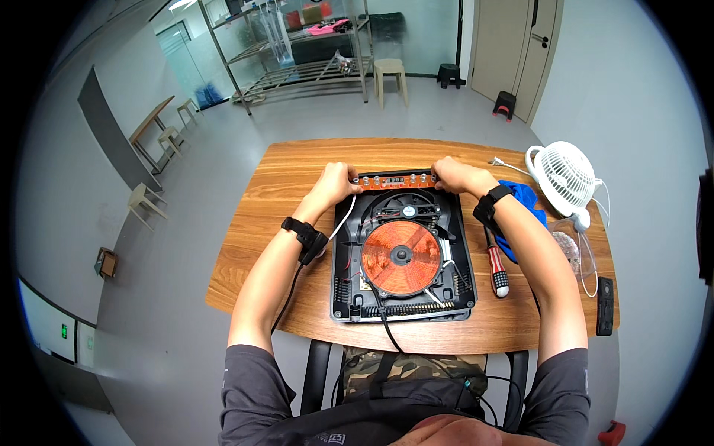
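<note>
An opened induction cooker [338, 253] lies on the wooden table in front of me, its black housing exposed. Inside sits a round copper coil [383, 264], with a black cooling fan [379, 212] beyond it. Along the far edge runs a narrow orange circuit board [375, 182] with buttons and a small display. My left hand [336, 183] pinches the board's left end, next to a white cable [341, 219]. At the right end, my right hand [457, 176] grips it with closed fingers. Whether the board touches the housing, I cannot tell.
Right of the cooker lie a red-and-black-handled screwdriver [497, 271] and a blue cloth [523, 195]. Farther right are a white fan [565, 178], a clear plastic container [584, 256] and a black flat device [605, 305]. A black cord [385, 327] crosses the table's [275, 186] near edge.
</note>
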The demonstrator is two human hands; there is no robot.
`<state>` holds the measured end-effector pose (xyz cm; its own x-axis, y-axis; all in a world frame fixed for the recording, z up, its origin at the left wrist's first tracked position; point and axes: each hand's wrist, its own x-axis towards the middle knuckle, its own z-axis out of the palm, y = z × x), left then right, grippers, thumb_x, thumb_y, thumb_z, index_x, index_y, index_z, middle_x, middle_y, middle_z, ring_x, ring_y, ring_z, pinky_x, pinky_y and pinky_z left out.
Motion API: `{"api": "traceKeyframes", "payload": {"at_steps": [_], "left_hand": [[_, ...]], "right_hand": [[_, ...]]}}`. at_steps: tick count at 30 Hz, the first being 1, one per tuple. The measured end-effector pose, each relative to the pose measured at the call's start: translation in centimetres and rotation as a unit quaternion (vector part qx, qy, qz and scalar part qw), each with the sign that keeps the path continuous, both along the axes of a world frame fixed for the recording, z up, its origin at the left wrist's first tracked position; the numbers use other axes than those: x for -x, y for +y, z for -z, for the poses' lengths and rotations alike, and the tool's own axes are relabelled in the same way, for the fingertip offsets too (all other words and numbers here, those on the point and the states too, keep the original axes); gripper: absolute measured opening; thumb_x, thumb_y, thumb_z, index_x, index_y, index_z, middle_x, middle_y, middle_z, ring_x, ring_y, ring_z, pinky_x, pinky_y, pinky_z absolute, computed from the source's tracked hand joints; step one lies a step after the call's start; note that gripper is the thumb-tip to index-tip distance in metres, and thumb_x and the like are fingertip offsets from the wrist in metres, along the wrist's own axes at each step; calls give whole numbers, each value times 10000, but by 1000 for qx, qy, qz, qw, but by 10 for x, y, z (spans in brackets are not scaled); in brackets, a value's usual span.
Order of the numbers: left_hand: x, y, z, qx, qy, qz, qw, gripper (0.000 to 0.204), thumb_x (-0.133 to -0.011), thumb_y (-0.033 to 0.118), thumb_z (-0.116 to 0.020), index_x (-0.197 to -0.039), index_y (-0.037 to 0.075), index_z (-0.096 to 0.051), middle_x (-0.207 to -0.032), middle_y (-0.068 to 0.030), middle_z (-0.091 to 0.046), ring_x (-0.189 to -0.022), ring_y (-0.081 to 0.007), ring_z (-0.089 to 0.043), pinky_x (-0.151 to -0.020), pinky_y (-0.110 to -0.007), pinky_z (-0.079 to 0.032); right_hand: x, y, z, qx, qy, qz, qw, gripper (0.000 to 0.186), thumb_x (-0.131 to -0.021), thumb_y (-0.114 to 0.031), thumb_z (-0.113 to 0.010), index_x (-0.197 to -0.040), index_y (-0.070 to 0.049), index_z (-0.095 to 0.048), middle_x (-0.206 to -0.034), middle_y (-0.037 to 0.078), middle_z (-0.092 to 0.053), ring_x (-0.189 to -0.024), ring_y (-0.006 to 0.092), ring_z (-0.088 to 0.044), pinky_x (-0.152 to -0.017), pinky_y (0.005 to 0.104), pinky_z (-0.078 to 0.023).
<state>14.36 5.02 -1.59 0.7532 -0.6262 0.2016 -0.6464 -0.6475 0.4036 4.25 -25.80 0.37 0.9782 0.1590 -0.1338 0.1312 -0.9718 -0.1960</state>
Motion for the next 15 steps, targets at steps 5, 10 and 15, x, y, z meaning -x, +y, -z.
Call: {"api": "traceKeyframes", "payload": {"at_steps": [5,10,15], "left_hand": [[-1,1,0,23,26,11,999,364,-682,210,-892,-921,-19,-742,-837,-216,-721,-797,-319,-723,-741,-378,-578],[3,4,-2,12,32,15,999,368,-678,209,-895,-924,-16,-740,-836,-203,-725,-787,-310,-722,-740,-375,-578],[3,2,-1,19,27,21,999,362,-685,202,-888,-927,-18,-734,-838,-211,-720,-795,-316,-718,-742,-384,-574]], "right_hand": [[-1,-3,-3,-2,32,2,999,203,-891,-81,-702,-1048,46,-677,-887,210,-723,-817,299,-720,-722,398,-564],[4,3,-10,-41,48,19,998,208,-882,-79,-713,-1047,43,-678,-874,207,-722,-815,297,-719,-716,393,-564],[-1,-5,3,-21,6,-2,1000,239,-854,-75,-737,-1048,42,-663,-907,217,-718,-860,320,-711,-744,406,-557]]}}
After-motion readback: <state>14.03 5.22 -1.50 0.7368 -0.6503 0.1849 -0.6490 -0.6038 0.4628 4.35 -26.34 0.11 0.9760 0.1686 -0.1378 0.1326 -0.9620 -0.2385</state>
